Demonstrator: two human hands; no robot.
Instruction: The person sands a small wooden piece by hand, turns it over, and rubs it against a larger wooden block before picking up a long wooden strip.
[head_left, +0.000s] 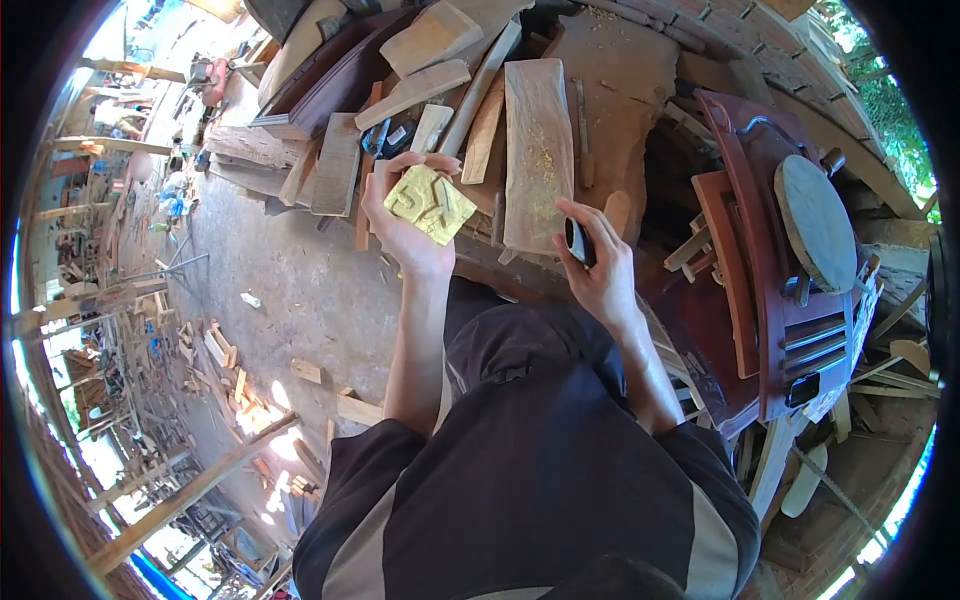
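Observation:
A square yellow wooden block (430, 203) with raised carved shapes on its face lies in my left hand (418, 250). The palm is turned up, with the fingertips showing behind the block's far edge. My right hand (607, 272) is closed around a small black object (578, 243) with a pale rim; its kind cannot be made out, as the fingers cover part of it. Just beyond the right hand lies a long, rough wooden board (538, 150), with yellowish shavings scattered on its surface. The two hands are apart.
Wood offcuts (425, 90) pile up on the bench ahead. A dark red wooden furniture piece (740, 250) stands at right, with a round wooden disc (815, 222) against it. Scrap wood (307, 371) lies on the concrete floor (280, 300) at left.

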